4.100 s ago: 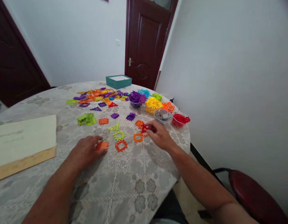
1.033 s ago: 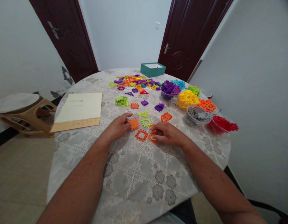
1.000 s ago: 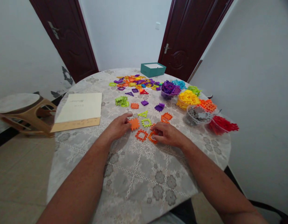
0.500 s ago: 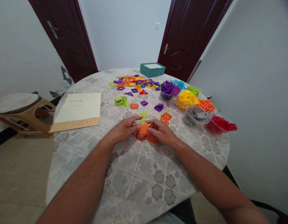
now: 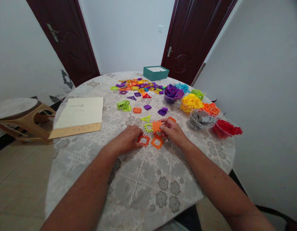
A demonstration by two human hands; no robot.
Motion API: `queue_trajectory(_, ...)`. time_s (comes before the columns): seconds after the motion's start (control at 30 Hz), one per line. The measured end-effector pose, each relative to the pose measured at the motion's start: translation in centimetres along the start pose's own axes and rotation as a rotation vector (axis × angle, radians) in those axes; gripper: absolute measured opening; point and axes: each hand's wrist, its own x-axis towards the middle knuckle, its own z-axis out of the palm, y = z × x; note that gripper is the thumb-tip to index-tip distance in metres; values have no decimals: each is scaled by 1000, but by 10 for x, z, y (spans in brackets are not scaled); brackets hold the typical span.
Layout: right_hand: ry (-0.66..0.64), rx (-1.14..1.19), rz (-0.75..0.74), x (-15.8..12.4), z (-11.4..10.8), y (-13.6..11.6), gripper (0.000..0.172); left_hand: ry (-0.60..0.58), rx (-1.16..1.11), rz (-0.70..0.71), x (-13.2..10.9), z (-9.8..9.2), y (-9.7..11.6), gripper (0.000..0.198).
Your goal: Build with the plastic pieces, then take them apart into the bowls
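Note:
My right hand (image 5: 171, 131) pinches a solid orange square tile (image 5: 156, 126) with notched edges. Below it on the cloth lies an orange open square frame piece (image 5: 157, 141). At the near left, my left hand (image 5: 131, 137) has its thumb and fingers closed around the left edge of a red-orange square frame piece (image 5: 145, 140). A lime green square frame (image 5: 148, 127) sits just left of the orange tile, with a lime triangle frame (image 5: 146, 118) beyond. Part of another orange piece (image 5: 172, 119) shows behind my right hand.
Bowls of purple (image 5: 172, 93), yellow (image 5: 191, 102), grey (image 5: 203, 119) and red (image 5: 226, 128) pieces line the right side. A mixed pile (image 5: 136, 86) and a green box (image 5: 156, 73) stand at the back. Paper sheets (image 5: 78, 112) lie on the left; a stool (image 5: 23, 112) stands beyond.
My right hand has carried the orange tile a little to the right. The left hand has left that tile and come down to the red-orange frame.

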Motion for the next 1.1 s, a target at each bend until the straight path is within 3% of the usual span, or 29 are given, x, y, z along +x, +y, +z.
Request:
queue_trajectory(0.33, -1, 35, 46, 0, 3, 2, 39, 220, -425, -189, 6, 3, -8, 45)
queue_trajectory(0.87, -49, 147, 70, -2, 11, 2, 39, 238, -717, -217, 7, 0, 2, 55)
queue_trajectory(0.97, 1, 171, 87, 0, 7, 0, 39, 325, -667, -228, 7, -2, 3, 54)
queue_trajectory(1.1, 114, 243, 74, 2, -4, -6, 40, 462, -283, -205, 8, -2, -4, 16)
